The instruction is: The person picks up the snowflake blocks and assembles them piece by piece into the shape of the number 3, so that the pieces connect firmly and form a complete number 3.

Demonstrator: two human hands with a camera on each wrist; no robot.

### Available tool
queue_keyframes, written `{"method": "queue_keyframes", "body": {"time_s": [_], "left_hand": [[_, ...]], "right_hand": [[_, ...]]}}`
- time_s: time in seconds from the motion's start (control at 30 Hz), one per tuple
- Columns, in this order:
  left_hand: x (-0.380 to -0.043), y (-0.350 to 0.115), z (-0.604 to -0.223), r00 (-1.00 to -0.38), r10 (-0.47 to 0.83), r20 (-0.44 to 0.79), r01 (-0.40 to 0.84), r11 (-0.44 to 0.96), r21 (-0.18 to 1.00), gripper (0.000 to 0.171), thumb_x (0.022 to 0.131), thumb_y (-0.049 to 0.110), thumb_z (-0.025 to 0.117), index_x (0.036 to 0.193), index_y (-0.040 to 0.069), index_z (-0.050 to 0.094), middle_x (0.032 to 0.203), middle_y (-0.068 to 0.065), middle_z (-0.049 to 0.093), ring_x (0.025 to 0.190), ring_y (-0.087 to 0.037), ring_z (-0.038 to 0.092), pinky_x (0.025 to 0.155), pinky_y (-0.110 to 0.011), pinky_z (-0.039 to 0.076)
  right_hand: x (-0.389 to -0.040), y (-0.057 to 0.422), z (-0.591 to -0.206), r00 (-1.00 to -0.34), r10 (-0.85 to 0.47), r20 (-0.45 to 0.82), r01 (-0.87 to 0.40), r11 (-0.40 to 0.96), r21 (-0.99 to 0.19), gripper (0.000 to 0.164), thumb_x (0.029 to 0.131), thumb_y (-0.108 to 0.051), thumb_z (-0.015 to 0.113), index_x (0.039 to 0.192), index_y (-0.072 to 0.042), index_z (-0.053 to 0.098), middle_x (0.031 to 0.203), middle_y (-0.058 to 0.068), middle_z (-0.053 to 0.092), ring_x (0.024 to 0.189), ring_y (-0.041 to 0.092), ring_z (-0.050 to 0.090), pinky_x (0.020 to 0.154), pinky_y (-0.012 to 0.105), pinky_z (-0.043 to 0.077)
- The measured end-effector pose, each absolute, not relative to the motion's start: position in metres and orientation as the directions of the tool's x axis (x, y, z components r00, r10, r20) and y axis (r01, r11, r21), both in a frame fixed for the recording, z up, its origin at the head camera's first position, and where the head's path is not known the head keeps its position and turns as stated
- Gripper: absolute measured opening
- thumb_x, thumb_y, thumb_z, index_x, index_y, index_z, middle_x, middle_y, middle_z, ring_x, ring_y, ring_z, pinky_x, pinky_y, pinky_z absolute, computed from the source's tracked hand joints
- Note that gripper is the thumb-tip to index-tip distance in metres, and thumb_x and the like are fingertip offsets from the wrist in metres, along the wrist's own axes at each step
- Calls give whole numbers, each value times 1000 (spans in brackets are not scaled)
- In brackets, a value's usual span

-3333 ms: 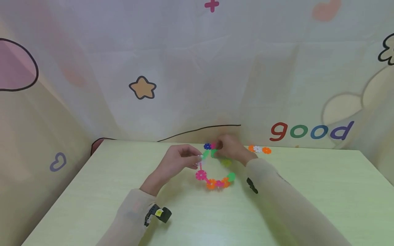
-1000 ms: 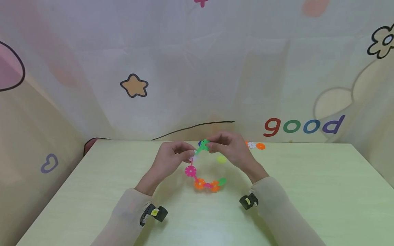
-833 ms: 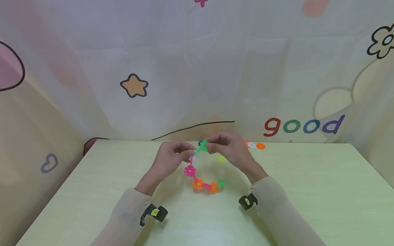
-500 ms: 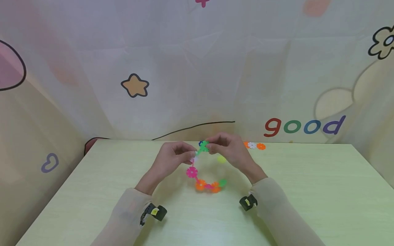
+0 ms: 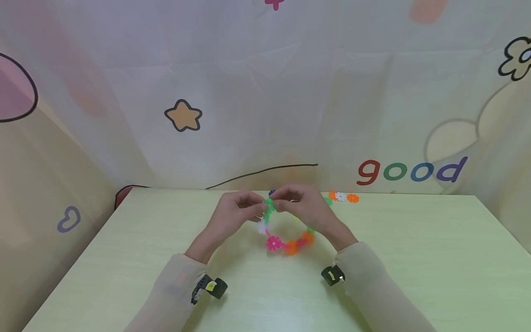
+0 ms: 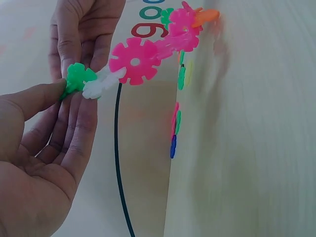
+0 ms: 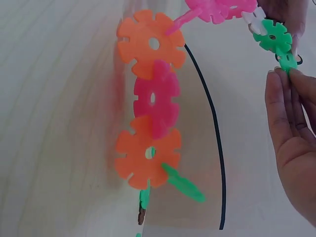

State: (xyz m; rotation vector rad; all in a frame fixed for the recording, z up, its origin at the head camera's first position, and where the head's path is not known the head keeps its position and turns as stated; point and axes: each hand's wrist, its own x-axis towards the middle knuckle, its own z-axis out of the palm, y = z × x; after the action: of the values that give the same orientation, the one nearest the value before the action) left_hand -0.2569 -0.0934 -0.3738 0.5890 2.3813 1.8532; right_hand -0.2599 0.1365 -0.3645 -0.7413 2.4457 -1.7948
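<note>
Two pale sleeves rise from the lower left and lower right of the frame, with a small black device at each wrist. Beyond them, over a pale yellow-green tabletop, a chain of flower-shaped discs curves in a loop just below the centre of the frame. Its lower part runs from pink to orange, pink and orange again, with green at the right; whether it touches the tabletop cannot be told. The upper end of the chain is caught between two hands set close together. The left hand, left of centre, pinches at a green disc with thumb and fingers; the right hand, right of centre, pinches the end green disc. A white disc links the green to the pink below. Near the table's far edge, a dark blue disc peeks out above the fingers, and an orange-white-orange row lies right of centre. Behind everything hangs a printed cloth, with an orange star at upper left and the word "good" in coloured letters at right
</note>
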Motion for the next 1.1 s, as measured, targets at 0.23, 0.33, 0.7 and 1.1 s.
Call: {"method": "queue_keyframes", "body": {"time_s": [0.23,0.33,0.7,1.1], "left_hand": [[-255,-93,-375,-937,314,155,229,216,949,17,100,12,75,112,0,77,99,-9,77,87,-24,74,84,-35,64],[-254,-93,-375,-942,305,141,217,231,949,17,101,13,75,113,0,76,97,-8,77,86,-24,74,85,-34,63],[-255,-93,-375,-940,305,156,230,226,947,16,101,12,74,111,0,77,96,-7,77,86,-24,74,82,-35,64],[-256,-97,-376,-929,326,175,254,219,942,18,102,16,74,110,1,77,94,-7,77,85,-25,74,81,-36,64]], "right_hand": [[-263,147,-362,-913,-353,204,-311,278,-909,18,99,-23,78,115,-13,79,112,5,76,102,23,74,100,52,56],[-271,157,-362,-931,-311,192,-289,306,-907,21,100,-25,77,117,-13,78,112,7,77,101,24,75,101,54,55],[-331,179,-371,-929,-335,154,-324,543,-775,24,101,-9,72,123,1,75,119,16,75,112,32,70,100,47,58],[-360,151,-397,-832,-537,142,-531,694,-485,18,94,-1,79,111,-1,81,106,10,77,102,29,68,97,45,58]]}}
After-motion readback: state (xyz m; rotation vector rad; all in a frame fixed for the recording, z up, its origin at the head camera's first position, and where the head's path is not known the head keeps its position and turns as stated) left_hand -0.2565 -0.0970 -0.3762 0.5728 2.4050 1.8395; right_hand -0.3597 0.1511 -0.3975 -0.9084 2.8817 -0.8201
